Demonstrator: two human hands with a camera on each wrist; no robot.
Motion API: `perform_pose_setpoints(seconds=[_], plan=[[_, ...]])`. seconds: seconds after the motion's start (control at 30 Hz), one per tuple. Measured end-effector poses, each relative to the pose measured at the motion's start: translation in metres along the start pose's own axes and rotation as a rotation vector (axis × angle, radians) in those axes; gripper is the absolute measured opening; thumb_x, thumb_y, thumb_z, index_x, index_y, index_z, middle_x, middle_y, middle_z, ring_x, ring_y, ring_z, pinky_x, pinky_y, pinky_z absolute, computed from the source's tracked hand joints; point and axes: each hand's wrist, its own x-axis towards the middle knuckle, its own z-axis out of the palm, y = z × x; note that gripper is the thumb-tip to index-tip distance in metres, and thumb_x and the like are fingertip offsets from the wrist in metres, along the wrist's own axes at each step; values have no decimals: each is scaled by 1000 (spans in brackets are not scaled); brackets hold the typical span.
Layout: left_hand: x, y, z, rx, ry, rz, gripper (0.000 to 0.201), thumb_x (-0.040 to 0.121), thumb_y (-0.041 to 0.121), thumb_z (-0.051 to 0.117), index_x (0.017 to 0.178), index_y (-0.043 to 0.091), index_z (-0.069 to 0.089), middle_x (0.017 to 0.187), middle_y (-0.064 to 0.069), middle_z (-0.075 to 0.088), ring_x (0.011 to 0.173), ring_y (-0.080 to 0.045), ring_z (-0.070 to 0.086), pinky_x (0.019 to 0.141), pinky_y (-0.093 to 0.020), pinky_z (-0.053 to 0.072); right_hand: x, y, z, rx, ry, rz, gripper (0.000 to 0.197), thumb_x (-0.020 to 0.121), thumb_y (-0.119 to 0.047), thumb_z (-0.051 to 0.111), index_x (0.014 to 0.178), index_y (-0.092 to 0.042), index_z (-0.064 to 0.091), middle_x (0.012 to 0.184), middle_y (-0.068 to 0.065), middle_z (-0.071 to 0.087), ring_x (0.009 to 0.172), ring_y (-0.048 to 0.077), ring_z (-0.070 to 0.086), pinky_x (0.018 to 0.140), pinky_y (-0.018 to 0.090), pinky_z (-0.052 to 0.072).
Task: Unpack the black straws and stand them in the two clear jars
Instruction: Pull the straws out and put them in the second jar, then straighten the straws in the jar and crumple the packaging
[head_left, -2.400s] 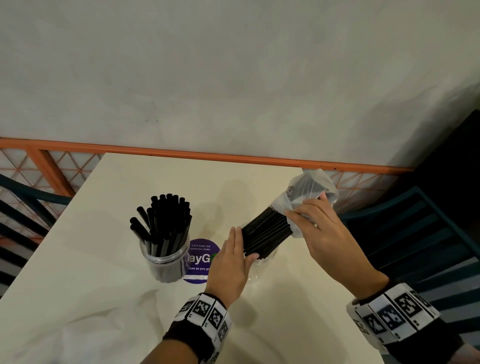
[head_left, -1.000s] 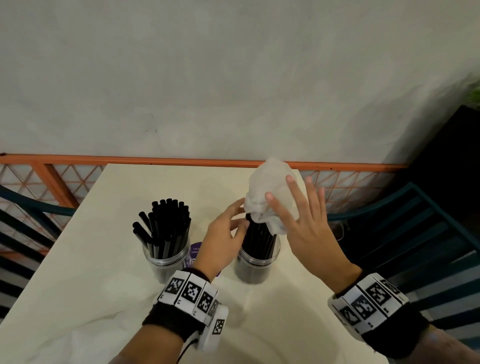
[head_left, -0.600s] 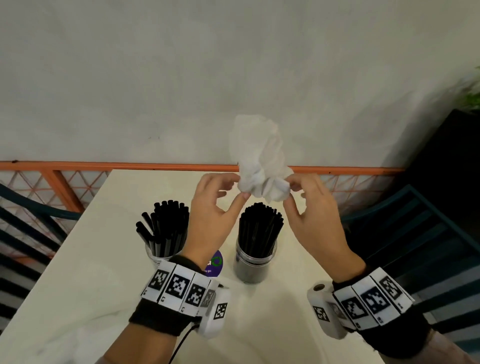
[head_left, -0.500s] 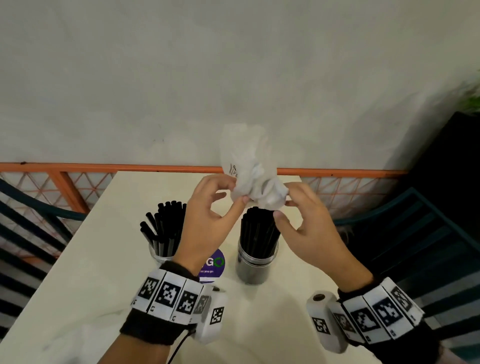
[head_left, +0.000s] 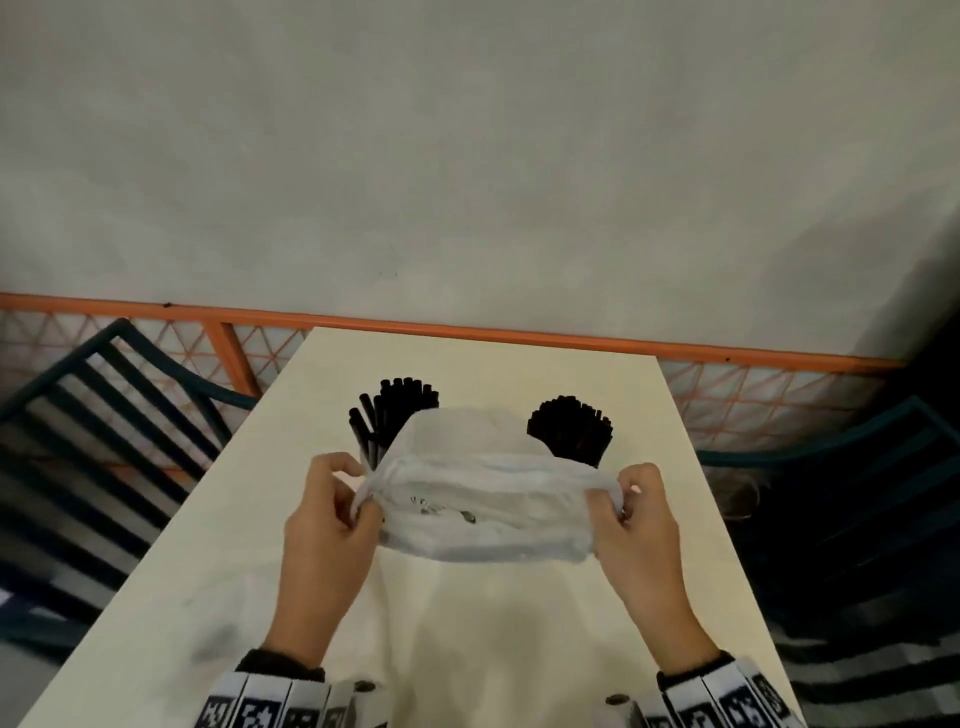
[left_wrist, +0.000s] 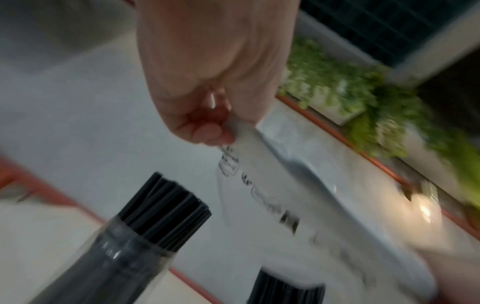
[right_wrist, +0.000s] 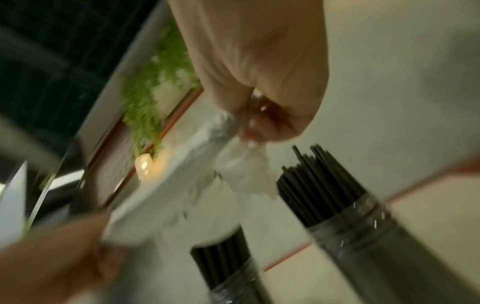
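Grey plaster wall at 12 o'clock, orange rail with mesh along its foot, dark slatted chairs (head_left: 104, 415) at 9 and 3. Cream table (head_left: 208, 571) runs from the wall toward the person.

Two clear jars on the table, both packed with black straws standing upright. Left jar (left_wrist: 109, 257) at roughly 11 o'clock from the hands, its straws (head_left: 395, 410) fanned a bit loose. Right jar (right_wrist: 369, 232) at roughly 1 o'clock, its straws (head_left: 571, 431) bunched tight. From the head view the jar bodies are hidden behind the bag; the wrist views show them, blurred.

Empty plastic bag (head_left: 483, 509) is held above the table at the centre, stretched sideways between both hands. Whitish, crumpled, some small print on it, no straws visible inside. It hangs in front of the jars and does not seem to touch them, though blur makes that hard to confirm.

Left hand (head_left: 332, 525) pinches the bag's left end, fingers curled over the film. Right hand (head_left: 639, 525) does the same on the right end. Both clenched on plastic, nothing else held.

Status, as a judgement: unpacking looks done and both jars are loaded. No loose straws visible on the table. What seems left is getting rid of the wrapper: fold or ball it and set it aside. The left bundle could use straightening; optional.
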Motion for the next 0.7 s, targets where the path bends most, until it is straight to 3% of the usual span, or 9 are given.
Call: perform_pose_setpoints(seconds=[0.07,0.13,0.23,0.3,0.37,0.47,0.53,0.6,0.7], plan=[[-15,-9,-5,-28,-142,-85,24,84,4,56,81,27,54,64,-8,58,53,-14,51,48,-13,39,-7,5,5,294,-293,193,13,86,-22,62,90,-15,53,85,11,62,77,23,60,70,35,50],[-30,-12,-12,-157,-318,-215,9,87,16,58,87,23,63,81,0,69,64,-11,65,64,-21,52,-14,11,3,564,-593,298,36,82,-22,68,115,-13,57,114,8,67,105,24,63,91,38,50],[-52,-18,-25,-354,-540,-478,23,91,23,50,94,12,71,95,-9,74,87,-24,70,78,-30,57,-25,20,4,601,-792,285,53,74,-14,72,124,-12,56,120,10,66,111,22,62,87,28,53],[-63,-24,-35,-352,-563,-481,30,87,31,54,86,9,74,91,-11,75,89,-23,70,80,-26,55,-32,23,7,541,-766,322,55,64,-20,80,115,-8,63,112,15,70,103,25,66,79,27,55],[-70,-32,-42,-252,-463,-361,36,75,40,66,74,4,71,87,-13,70,81,-16,66,76,-22,51,-39,28,13,481,-725,370,40,68,-13,77,106,-6,65,105,15,72,93,26,69,72,28,56],[-77,-34,-49,-300,-352,-334,19,67,10,76,74,4,60,79,-14,62,63,-16,56,60,-18,47,-53,27,25,334,-681,343,27,74,-6,69,99,-15,64,84,4,72,70,19,62,54,24,47],[-80,-32,-53,-274,-367,-307,24,73,-6,69,75,10,51,65,-4,54,53,-11,46,52,-15,40,-57,28,34,163,-583,241,29,80,3,58,93,-23,63,81,1,68,70,20,59,58,26,46],[-80,-40,-60,-139,-246,-245,32,74,-10,60,72,21,52,56,3,48,47,-7,38,46,-13,33,-57,29,40,-41,-392,62,32,77,11,51,78,-21,58,70,-5,60,69,15,54,62,18,43],[-74,-55,-75,79,45,-216,31,73,-8,57,71,22,56,48,5,43,45,-10,37,42,-14,28,-58,22,51,-85,-289,-23,44,73,16,51,57,-20,32,53,-4,32,51,5,29,45,13,29]])
